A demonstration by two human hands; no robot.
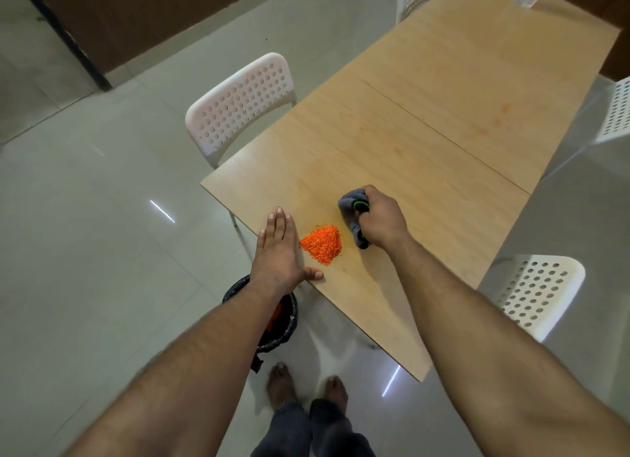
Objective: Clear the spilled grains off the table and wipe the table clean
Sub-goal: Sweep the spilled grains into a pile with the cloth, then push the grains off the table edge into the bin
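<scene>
Orange grains (322, 245) lie gathered in one small heap on the wooden table (426, 122), close to its near-left edge. The left hand (278, 252) is flat with straight fingers at that edge, just left of the heap, its thumb resting on the tabletop. The right hand (381, 218) grips a bunched grey cloth (351, 214) pressed on the table just right of the heap. A black-lined bin (283, 323) stands on the floor below the left wrist. A faint orange smear (504, 109) marks the far right of the table.
</scene>
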